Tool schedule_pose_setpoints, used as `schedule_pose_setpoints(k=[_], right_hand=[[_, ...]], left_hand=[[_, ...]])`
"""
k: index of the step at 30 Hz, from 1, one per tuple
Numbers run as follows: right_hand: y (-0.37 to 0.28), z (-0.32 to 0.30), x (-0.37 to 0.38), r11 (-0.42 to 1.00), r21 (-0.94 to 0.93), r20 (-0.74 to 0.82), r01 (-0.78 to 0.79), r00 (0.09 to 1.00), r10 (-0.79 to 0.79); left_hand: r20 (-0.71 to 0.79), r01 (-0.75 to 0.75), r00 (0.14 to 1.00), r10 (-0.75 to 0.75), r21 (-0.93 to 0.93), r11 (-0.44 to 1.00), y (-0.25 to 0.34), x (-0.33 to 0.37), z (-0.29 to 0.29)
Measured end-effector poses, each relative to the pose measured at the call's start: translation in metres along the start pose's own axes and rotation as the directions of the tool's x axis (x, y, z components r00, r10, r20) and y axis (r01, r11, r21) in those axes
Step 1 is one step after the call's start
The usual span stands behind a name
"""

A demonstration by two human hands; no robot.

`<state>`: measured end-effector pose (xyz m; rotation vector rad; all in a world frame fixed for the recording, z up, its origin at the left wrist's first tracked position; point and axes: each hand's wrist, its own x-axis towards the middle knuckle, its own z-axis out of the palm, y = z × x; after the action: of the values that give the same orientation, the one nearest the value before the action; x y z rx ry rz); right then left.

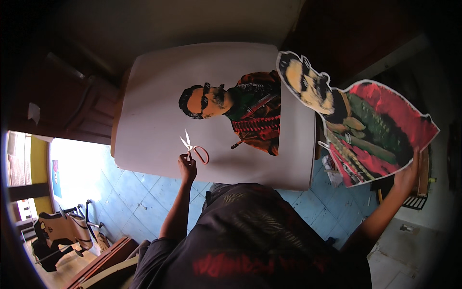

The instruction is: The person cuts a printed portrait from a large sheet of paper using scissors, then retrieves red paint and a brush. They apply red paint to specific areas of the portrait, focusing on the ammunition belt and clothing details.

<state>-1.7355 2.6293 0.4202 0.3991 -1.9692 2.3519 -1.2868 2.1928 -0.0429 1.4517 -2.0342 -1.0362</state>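
Observation:
My left hand [187,167] is closed around one handle loop of a pair of scissors [188,146] at the near side of the table. The other red loop shows free of the fingers, and the blades are spread, pointing away from me. Off the table's right side, my right hand [408,176] grips the lower right edge of a large cut-out portrait [365,127], with a white border and red and green clothing. A similar printed portrait [255,108], with orange and dark green clothing, lies on the white sheet [154,96] covering the table.
Blue floor tiles [130,192] surround the table's near side. A black and tan chair [65,229] stands at the lower left, beside a bright doorway [79,168]. A dark wooden panelled door or cabinet [94,113] is at the left. Some items [332,168] sit below the cut-out.

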Motion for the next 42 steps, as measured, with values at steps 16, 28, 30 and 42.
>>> schedule_pose_setpoints(k=[16,28,30,42], right_hand=[[0.465,0.218,0.114,0.630,0.051,0.285,-0.775,0.616,0.734],[0.562,0.247,0.086,0.843,-0.535,0.452,-0.054,0.825,0.339],[0.558,0.236,0.102,0.727,-0.686,0.399,-0.032,0.818,0.413],[0.446,0.160,-0.191,0.416,-0.648,0.758,0.638,0.489,0.432]], left_hand=[[-0.283,0.362,0.861,-0.422,-0.243,0.900,-0.040,-0.140,-0.096],[-0.338,0.573,0.712,-0.616,-0.228,0.787,-0.038,-0.283,-0.098],[-0.310,0.612,0.715,-0.626,-0.154,0.775,-0.051,-0.281,-0.090],[-0.252,0.638,0.751,-0.611,0.033,0.770,-0.082,-0.265,-0.089]])
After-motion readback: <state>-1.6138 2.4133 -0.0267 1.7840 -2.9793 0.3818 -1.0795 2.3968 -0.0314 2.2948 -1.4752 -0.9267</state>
